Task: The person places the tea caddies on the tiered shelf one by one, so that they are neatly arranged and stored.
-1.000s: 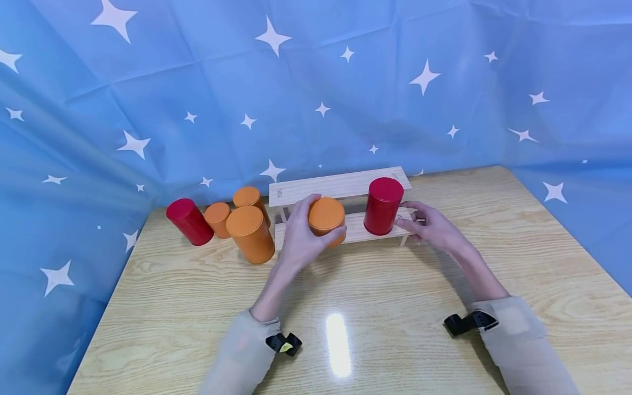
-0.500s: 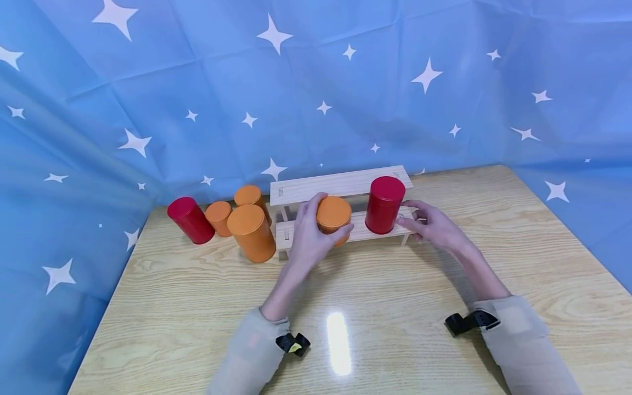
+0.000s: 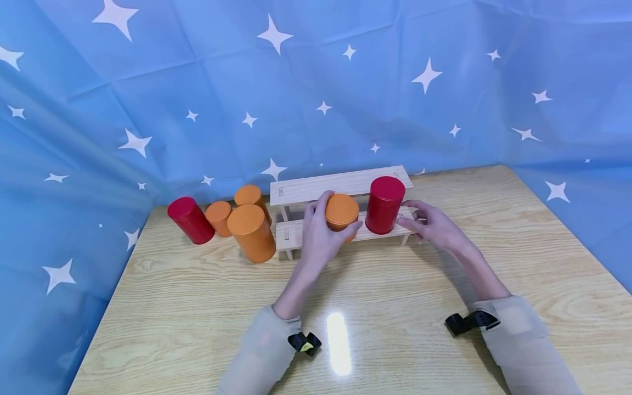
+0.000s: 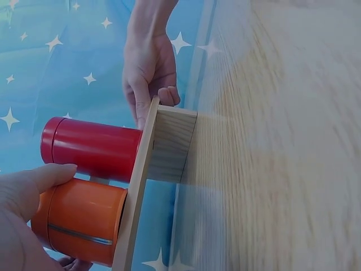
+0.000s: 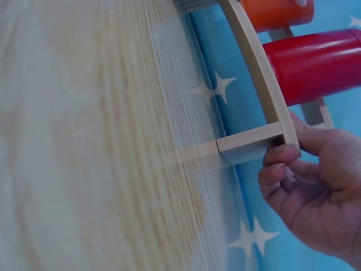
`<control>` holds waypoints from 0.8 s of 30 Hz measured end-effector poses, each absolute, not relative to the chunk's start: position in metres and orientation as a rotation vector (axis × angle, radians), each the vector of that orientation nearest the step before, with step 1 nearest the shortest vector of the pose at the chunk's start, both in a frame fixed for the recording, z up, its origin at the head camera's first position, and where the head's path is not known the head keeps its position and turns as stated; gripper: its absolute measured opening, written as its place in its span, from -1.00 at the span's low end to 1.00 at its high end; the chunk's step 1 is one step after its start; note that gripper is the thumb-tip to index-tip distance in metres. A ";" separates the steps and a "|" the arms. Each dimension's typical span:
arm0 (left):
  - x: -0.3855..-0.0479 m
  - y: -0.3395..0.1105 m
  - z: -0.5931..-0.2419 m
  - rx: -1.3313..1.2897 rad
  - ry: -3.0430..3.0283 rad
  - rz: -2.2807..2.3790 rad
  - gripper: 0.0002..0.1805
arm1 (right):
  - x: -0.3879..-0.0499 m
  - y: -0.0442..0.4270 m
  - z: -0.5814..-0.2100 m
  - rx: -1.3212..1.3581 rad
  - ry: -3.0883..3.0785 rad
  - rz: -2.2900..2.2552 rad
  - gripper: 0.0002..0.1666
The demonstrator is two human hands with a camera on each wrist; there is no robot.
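Observation:
My left hand (image 3: 318, 236) holds an orange lidded canister (image 3: 342, 209), its fingers and thumb around the sides. That canister stands on the lower tier of a two-tier wooden shelf (image 3: 326, 186). Close to its right is an upright red canister (image 3: 384, 207) on the same tier; in the left wrist view the red canister (image 4: 98, 148) and the orange canister (image 4: 84, 217) look very close together. My right hand (image 3: 434, 227) grips the right end of the lower board. In the right wrist view its fingers (image 5: 282, 164) curl under the board by the leg.
Left of the shelf stand a tall orange canister (image 3: 252, 235), another orange canister (image 3: 249, 196) behind it, a small orange canister (image 3: 218, 216) and a red canister (image 3: 190, 220). A blue star-patterned cloth (image 3: 345, 82) hangs behind the wooden table (image 3: 197, 329).
My left hand has slid the orange canister to the right along the lower tier, towards the red one. The right hand has stayed at the shelf end.

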State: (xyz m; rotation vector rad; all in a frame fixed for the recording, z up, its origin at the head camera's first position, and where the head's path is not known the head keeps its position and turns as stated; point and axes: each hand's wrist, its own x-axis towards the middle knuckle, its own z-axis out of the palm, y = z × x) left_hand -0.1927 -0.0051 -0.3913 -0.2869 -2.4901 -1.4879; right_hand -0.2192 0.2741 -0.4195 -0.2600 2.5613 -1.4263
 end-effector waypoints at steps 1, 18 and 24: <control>-0.193 -0.004 -0.392 -0.283 -2.488 -1.490 -0.16 | -0.219 0.274 -0.420 -0.260 2.560 -1.428 -0.20; -0.190 -0.003 -0.393 -0.265 -2.499 -1.419 -0.08 | -0.219 0.274 -0.418 -0.245 2.562 -1.413 -0.18; -0.189 -0.004 -0.388 -0.259 -2.519 -1.395 0.00 | -0.218 0.274 -0.417 -0.240 2.555 -1.418 -0.17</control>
